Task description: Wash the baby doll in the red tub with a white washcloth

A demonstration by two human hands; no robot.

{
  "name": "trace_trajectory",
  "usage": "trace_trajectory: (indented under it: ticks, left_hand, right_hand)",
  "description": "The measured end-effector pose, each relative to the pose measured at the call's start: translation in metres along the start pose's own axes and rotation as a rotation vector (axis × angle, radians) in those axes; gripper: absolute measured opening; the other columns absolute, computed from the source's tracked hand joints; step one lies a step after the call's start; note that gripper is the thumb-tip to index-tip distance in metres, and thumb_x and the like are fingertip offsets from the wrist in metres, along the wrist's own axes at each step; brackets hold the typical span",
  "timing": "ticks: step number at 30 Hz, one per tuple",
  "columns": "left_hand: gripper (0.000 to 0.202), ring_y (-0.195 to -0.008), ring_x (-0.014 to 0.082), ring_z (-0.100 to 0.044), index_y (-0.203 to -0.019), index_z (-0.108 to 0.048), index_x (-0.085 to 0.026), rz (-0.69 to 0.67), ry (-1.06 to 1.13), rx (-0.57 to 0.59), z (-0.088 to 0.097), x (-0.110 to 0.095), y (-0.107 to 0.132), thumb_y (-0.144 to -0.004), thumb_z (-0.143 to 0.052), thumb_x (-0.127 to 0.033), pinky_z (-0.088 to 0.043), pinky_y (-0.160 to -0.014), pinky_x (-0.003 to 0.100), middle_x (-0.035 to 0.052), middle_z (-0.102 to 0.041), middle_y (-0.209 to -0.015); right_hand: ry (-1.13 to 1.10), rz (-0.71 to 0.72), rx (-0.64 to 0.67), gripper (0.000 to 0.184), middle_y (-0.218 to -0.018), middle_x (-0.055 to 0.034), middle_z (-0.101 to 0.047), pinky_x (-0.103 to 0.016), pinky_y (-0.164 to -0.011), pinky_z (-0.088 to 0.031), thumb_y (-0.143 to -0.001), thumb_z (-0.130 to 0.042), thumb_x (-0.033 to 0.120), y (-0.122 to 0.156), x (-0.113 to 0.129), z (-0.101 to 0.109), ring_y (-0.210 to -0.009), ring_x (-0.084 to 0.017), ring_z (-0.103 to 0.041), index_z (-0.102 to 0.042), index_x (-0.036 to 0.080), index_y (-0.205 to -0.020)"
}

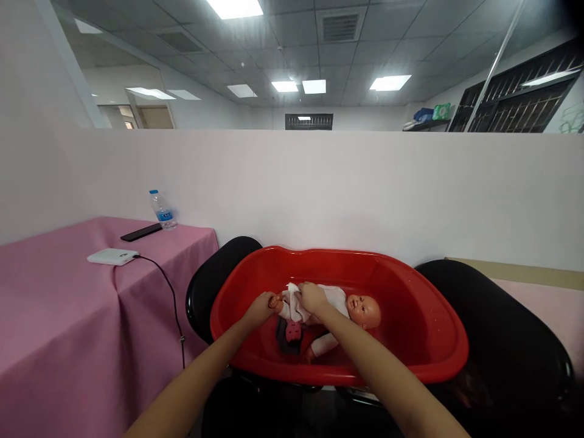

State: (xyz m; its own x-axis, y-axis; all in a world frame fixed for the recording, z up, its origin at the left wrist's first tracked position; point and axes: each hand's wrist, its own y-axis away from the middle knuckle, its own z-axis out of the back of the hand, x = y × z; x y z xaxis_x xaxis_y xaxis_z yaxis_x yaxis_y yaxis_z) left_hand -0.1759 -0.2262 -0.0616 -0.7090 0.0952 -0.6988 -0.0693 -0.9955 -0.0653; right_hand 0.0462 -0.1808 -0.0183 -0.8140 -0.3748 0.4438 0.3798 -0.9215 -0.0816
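Observation:
A baby doll [360, 309] lies on its back in a red plastic tub [410, 340], head to the right. My left hand [261, 306] is closed around the doll's foot at the tub's left side. My right hand [312, 297] is closed on a white cloth [295, 307] pressed against the doll's legs and body. A dark and pink item [292, 333] lies in the tub just below the doll's legs.
The tub rests on black chairs [497, 322]. To the left stands a pink-covered table [59, 304] with a water bottle [162, 210], a black phone [141, 232] and a white power bank [112, 257] with a black cable. A white partition wall runs behind.

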Motion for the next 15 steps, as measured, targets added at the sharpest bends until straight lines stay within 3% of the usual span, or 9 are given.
trace_trajectory:
  ticks: [3,8,12,15]
  left_hand:
    - [0.02,-0.094,0.0267,-0.065,-0.087,-0.063,-0.019,0.035,0.026,-0.029,0.001,0.0,0.001,-0.075,-0.069,-0.034,-0.046,-0.082,0.035,0.0055,-0.072,-0.098]
    - [0.021,-0.095,0.0278,-0.067,-0.087,-0.063,-0.019,0.066,0.097,-0.049,0.005,-0.007,0.005,-0.074,-0.072,-0.033,-0.048,-0.084,0.036,0.0061,-0.074,-0.099]
    - [0.016,-0.091,0.0279,-0.066,-0.086,-0.063,-0.019,0.054,0.139,-0.075,0.005,-0.012,0.007,-0.08,-0.07,-0.031,-0.048,-0.083,0.038,0.0075,-0.074,-0.095]
    - [0.008,-0.094,0.0289,-0.068,-0.089,-0.066,-0.015,0.029,0.18,-0.076,0.005,-0.013,0.007,-0.084,-0.068,-0.021,-0.051,-0.087,0.04,0.0107,-0.075,-0.097]
  right_hand:
    - [0.073,-0.069,-0.016,0.036,-0.117,-0.0243,-0.08,-0.041,-0.096,-0.055,-0.108,-0.054,0.036,-0.005,0.012,0.025,-0.114,-0.035,-0.077,-0.082,0.013,-0.108]
    - [0.041,-0.099,-0.04,0.032,-0.112,-0.0224,-0.081,-0.039,-0.092,-0.053,-0.106,-0.057,0.033,-0.015,0.02,0.054,-0.111,-0.034,-0.076,-0.081,0.013,-0.101]
    - [-0.143,-0.076,-0.083,0.05,-0.102,-0.0187,-0.079,-0.032,-0.078,-0.051,-0.112,-0.035,0.037,-0.02,0.027,0.059,-0.095,-0.026,-0.074,-0.076,0.011,-0.098]
    - [-0.332,0.045,-0.009,0.052,-0.097,-0.0112,-0.077,-0.027,-0.071,-0.05,-0.113,-0.031,0.041,-0.02,0.037,0.05,-0.084,-0.019,-0.07,-0.073,0.013,-0.101]
